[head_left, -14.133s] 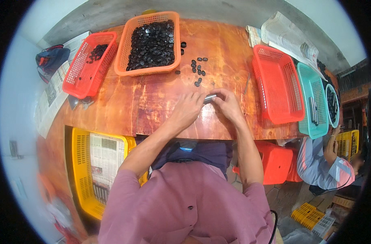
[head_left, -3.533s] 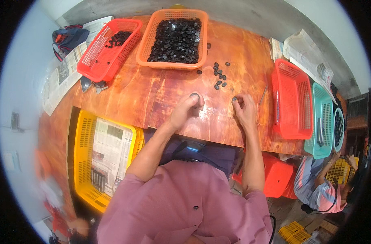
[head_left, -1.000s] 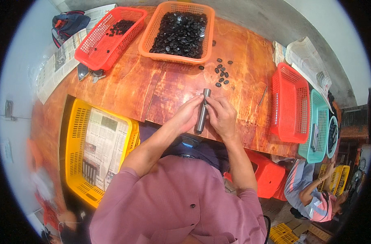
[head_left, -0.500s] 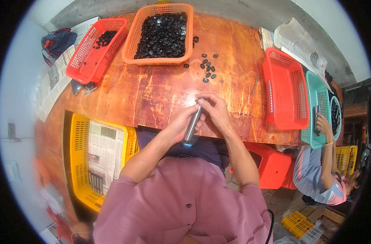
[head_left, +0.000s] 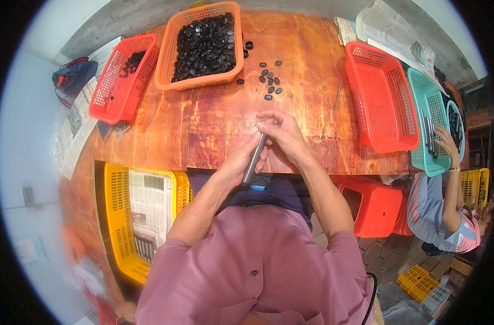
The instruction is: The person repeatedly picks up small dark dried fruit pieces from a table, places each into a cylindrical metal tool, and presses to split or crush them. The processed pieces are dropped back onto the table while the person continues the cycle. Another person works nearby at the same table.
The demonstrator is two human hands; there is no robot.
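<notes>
My left hand [head_left: 240, 161] is closed round a grey metal tube [head_left: 253, 162], which slants over the table's front edge with its far end tipped away from me. My right hand [head_left: 283, 134] bends over that far end, thumb and forefinger pressed together there. Whether a small part sits between those fingertips is hidden. Beyond my hands, several small black oval caps [head_left: 270, 82] lie loose on the wooden table [head_left: 220, 127]. An orange basket [head_left: 159, 70] heaped with the same black pieces stands behind them to the left.
A red basket [head_left: 103, 111] with a few black pieces stands far left. Below it, a yellow crate [head_left: 117, 216] holds newspaper and dark tubes. At right are a red basket [head_left: 382, 97] and a green basket [head_left: 417, 97] with tubes, where a co-worker's hand [head_left: 446, 142] reaches in.
My view has shifted slightly. The tube's lower end has drawn up a little, and my right fingertips have closed together over its far end. The co-worker's hand has moved at the green basket.
</notes>
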